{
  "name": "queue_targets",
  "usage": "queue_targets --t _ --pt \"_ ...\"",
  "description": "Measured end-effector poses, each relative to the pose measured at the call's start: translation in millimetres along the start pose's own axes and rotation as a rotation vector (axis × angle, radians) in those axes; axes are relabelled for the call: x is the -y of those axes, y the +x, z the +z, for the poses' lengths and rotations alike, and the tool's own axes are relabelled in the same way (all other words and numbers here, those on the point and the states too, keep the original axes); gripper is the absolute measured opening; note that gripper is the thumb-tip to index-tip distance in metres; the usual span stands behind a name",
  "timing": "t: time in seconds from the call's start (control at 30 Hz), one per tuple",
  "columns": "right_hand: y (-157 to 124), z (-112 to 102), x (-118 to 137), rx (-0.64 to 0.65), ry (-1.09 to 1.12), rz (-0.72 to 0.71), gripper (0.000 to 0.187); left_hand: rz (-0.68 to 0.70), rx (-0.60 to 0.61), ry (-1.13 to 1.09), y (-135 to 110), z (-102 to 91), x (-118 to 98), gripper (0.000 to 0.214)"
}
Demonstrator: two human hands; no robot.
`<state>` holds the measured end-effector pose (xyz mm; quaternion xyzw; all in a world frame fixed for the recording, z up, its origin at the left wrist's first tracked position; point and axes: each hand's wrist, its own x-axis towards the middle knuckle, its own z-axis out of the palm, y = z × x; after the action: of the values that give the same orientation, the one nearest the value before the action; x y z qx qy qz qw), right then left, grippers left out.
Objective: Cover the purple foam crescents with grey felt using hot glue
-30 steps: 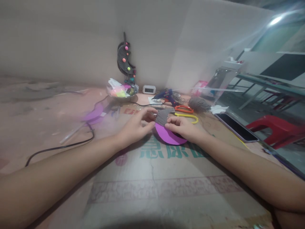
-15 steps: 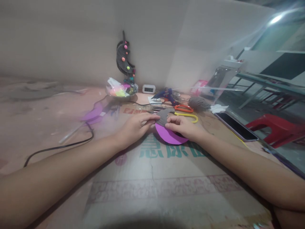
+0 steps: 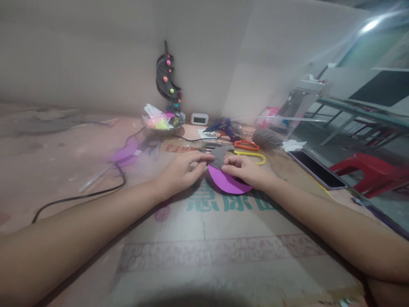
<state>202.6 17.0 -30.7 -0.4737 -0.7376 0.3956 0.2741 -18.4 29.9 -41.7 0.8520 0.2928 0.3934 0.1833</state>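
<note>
A purple paper crescent (image 3: 228, 182) lies on the printed cardboard before me, its upper part covered with grey yarn (image 3: 219, 157). My left hand (image 3: 183, 169) rests at its left side, fingers stretched, the index fingertip touching the yarn and the thumb apart from it. Over the right side, my right hand (image 3: 245, 169) is closed in a pinch on the crescent, thumb in front and fingers curled behind; it hides the right end. Just behind are the yellow-handled scissors (image 3: 260, 157) and the orange-handled scissors (image 3: 246, 146).
A blue glue gun (image 3: 223, 127), a white digital clock (image 3: 200, 119) and a bowl of coloured bits (image 3: 163, 123) stand at the back. A decorated grey crescent (image 3: 164, 79) is against the wall. A grey yarn ball (image 3: 267, 140) and phone (image 3: 318, 169) lie right; a black cable (image 3: 79, 197) left.
My left thumb has drawn slightly away from the crescent's edge. My right hand and the crescent are nearly where they were.
</note>
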Motion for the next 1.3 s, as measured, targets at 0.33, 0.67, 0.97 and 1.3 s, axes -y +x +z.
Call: queue_targets --t 0.33,0.67,0.97,1.3 --pt "-0.7 -0.5 2.8 0.011 -0.038 0.005 0.03 0.013 -0.019 -0.001 -0.1 2.8 5.9 0.023" --pt "-1.0 0.3 2.3 0.001 -0.012 0.011 0.031 -0.027 0.004 -0.045 -0.6 1.8 5.3 0.026" --pt "0.5 5.1 1.6 -0.006 -0.127 -0.066 0.029 -0.095 0.014 -0.047 -0.9 4.2 2.2 0.029" --pt "0.2 7.6 3.2 -0.024 -0.19 -0.091 0.028 -0.254 0.015 -0.27 1.4 5.1 4.3 0.034"
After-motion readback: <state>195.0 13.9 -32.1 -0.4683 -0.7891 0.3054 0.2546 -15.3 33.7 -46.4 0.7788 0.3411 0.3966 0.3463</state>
